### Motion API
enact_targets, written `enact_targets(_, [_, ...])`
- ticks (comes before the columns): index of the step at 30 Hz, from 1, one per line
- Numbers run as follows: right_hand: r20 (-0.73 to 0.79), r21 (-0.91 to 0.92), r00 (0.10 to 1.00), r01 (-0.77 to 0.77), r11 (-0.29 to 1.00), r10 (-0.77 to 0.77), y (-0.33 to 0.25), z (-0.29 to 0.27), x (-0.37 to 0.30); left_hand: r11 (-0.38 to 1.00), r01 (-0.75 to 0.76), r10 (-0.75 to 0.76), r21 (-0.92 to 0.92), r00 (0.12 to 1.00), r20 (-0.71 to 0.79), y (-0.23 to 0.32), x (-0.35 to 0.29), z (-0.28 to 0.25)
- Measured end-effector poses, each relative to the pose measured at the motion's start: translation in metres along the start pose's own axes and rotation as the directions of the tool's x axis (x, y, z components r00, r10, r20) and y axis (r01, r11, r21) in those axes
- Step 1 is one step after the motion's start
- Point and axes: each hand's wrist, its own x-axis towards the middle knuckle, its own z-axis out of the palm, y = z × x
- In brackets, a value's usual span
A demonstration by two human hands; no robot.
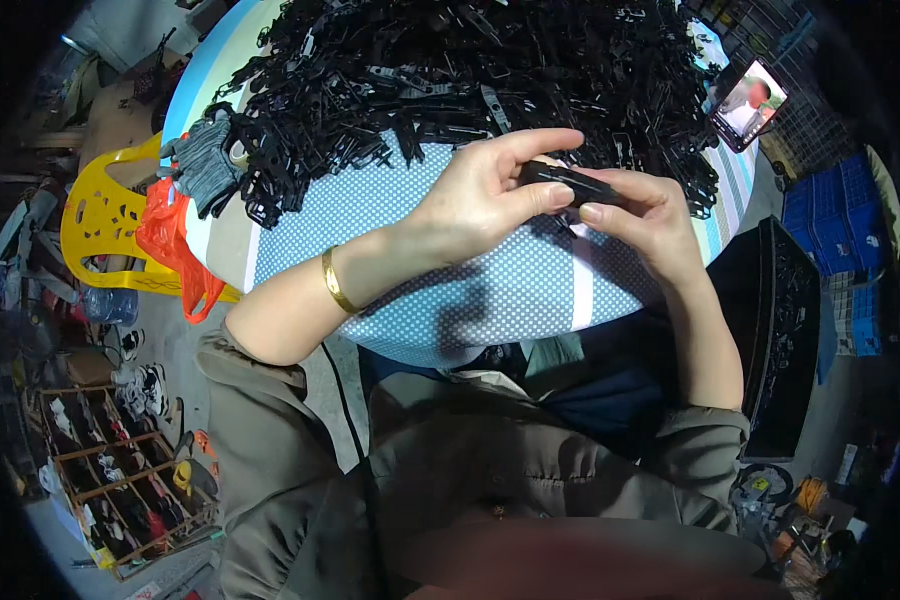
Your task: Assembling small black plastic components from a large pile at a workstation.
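Hands — left hand (475, 195), right hand (645, 215) (two) — pinch one black clip (568, 183).

I'm in a small home workshop: a round table (300, 215) with a dotted cloth is heaped with black plastic parts (470, 70), stacked blue crates (838, 215) stand to my right, and a shoe rack (120, 470) sits on the cluttered floor.

Bright centre, dark fisheye-bent rim.
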Motion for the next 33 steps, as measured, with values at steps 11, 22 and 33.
enact_targets(11, [0.602, -0.384, 0.798, 0.268, 0.883, 0.02, -0.029, -0.008, -0.021, 0.021, 0.047, 0.38, 0.999, 0.924, -0.052, -0.003, 0.018, -0.077])
enact_targets(22, [0.17, -0.855, 0.845, 0.382, 0.35, -0.507, 0.018, 0.016, 0.027, 0.021, -0.009, 0.324, 1.0, 0.946, 0.002, 0.0, 0.019, -0.065])
enact_targets(33, [-0.135, -0.524, 0.946, 0.185, 0.831, -0.296, 0.002, 0.006, 0.02, 0.006, -0.086, 0.361, 0.996, 0.929, 0.078, -0.008, 0.021, -0.061])
